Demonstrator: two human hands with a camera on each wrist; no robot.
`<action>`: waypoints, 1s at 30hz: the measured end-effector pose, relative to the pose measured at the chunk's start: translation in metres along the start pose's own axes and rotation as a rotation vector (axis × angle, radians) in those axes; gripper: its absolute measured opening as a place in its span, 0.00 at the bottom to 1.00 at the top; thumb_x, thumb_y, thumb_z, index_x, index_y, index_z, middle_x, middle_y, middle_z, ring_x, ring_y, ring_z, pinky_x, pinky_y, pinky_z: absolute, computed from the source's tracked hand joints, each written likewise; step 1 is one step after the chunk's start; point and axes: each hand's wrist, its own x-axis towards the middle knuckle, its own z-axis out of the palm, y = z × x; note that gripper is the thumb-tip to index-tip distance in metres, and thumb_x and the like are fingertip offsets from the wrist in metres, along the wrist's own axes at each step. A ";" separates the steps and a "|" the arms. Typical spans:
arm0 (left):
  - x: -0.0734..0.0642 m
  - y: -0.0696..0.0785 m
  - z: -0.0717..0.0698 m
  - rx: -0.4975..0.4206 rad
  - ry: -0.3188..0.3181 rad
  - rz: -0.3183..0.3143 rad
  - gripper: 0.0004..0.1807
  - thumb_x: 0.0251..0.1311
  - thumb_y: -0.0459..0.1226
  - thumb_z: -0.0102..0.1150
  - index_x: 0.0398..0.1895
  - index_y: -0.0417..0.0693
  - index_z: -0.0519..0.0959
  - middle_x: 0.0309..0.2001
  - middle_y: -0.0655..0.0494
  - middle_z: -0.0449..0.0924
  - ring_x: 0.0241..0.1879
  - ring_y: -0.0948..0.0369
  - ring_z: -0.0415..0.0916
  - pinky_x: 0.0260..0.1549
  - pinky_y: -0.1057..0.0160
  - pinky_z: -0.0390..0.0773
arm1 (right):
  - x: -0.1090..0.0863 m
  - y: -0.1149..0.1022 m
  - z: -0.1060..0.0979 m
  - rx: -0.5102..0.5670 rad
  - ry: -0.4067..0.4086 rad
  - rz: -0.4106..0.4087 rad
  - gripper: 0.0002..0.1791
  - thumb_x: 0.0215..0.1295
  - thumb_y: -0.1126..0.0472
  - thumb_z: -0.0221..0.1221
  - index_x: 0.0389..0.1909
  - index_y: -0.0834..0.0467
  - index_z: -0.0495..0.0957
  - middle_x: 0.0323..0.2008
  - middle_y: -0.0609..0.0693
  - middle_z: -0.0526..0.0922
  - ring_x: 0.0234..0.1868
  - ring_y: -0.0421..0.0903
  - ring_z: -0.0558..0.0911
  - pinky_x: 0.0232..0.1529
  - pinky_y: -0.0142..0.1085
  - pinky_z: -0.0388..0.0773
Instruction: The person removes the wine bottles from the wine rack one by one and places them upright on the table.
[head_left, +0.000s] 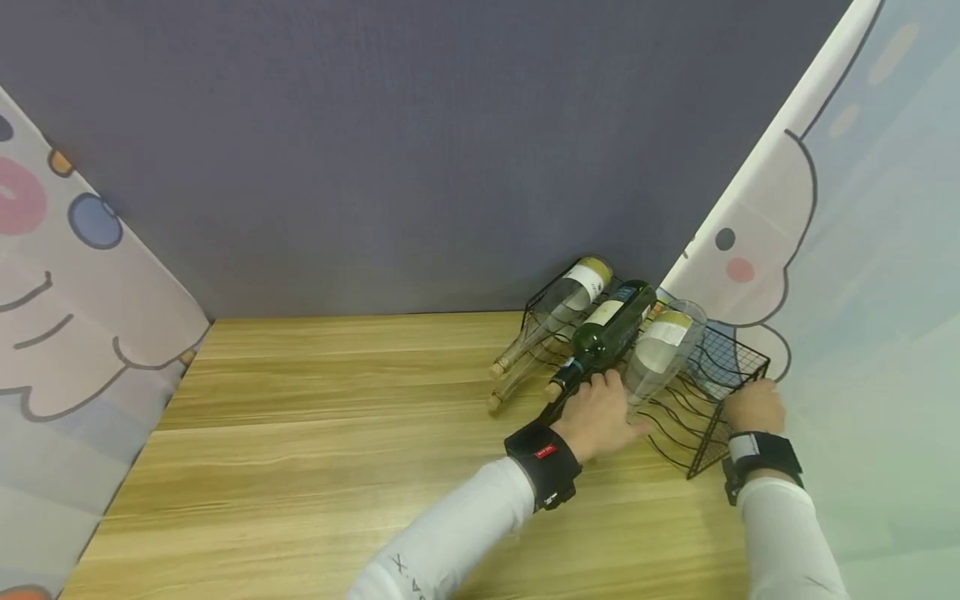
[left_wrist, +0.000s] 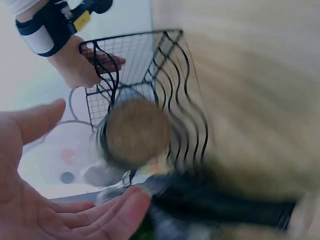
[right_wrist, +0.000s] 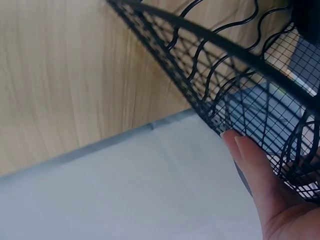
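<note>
A black wire rack (head_left: 735, 354) holds several corked bottles lying on their sides. My left hand (head_left: 596, 417) is over the front of the bottles, between a dark green bottle (head_left: 611, 329) and a clear bottle (head_left: 663, 350) with a pale label. In the left wrist view, its thumb is spread wide from the fingers, with the clear bottle's cork (left_wrist: 139, 132) beyond the gap. A dark bottle neck (left_wrist: 220, 205) shows right at the fingertips. Around the rack's right end, my right hand (head_left: 755, 407) grips the wire mesh, thumb (right_wrist: 255, 170) on the outside.
On the rack's left side lie a labelled clear bottle (head_left: 566, 298) and another clear bottle (head_left: 517, 379) below it, corks toward me. Wavy wires (head_left: 671, 417) form the rack's right part. A grey wall (head_left: 420, 183) and a printed side curtain (head_left: 862, 333) border the wooden table (head_left: 322, 433).
</note>
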 end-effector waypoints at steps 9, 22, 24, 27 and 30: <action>0.010 -0.003 0.016 -0.763 -0.232 -0.226 0.38 0.55 0.56 0.67 0.58 0.38 0.70 0.27 0.48 0.75 0.23 0.55 0.71 0.22 0.59 0.71 | 0.000 0.005 -0.007 0.013 -0.019 0.034 0.31 0.61 0.64 0.45 0.57 0.87 0.56 0.50 0.86 0.68 0.50 0.79 0.74 0.41 0.61 0.78; 0.012 -0.015 0.030 -1.177 -0.317 -0.285 0.14 0.69 0.42 0.54 0.28 0.42 0.73 0.19 0.54 0.69 0.16 0.61 0.66 0.13 0.67 0.64 | -0.002 0.005 -0.003 0.015 -0.066 0.049 0.33 0.63 0.63 0.43 0.59 0.87 0.52 0.50 0.87 0.68 0.49 0.79 0.74 0.40 0.61 0.78; 0.012 -0.014 0.032 -1.181 -0.300 -0.306 0.15 0.69 0.43 0.54 0.27 0.44 0.73 0.18 0.55 0.69 0.15 0.62 0.63 0.11 0.67 0.60 | -0.001 0.005 -0.003 0.009 -0.074 0.056 0.33 0.64 0.63 0.43 0.59 0.87 0.52 0.51 0.87 0.68 0.50 0.79 0.74 0.40 0.60 0.78; 0.011 -0.013 0.034 -1.164 -0.268 -0.322 0.16 0.69 0.47 0.54 0.26 0.47 0.73 0.18 0.57 0.69 0.15 0.63 0.62 0.12 0.66 0.59 | 0.002 0.003 -0.002 0.002 -0.081 0.065 0.33 0.64 0.62 0.43 0.60 0.86 0.52 0.51 0.87 0.68 0.51 0.78 0.74 0.41 0.60 0.78; 0.008 -0.014 0.034 -1.156 -0.263 -0.320 0.20 0.69 0.50 0.53 0.23 0.48 0.72 0.17 0.58 0.68 0.14 0.62 0.62 0.12 0.66 0.58 | 0.003 0.004 -0.002 -0.001 -0.083 0.064 0.33 0.64 0.62 0.43 0.60 0.86 0.52 0.51 0.87 0.68 0.51 0.78 0.74 0.40 0.60 0.78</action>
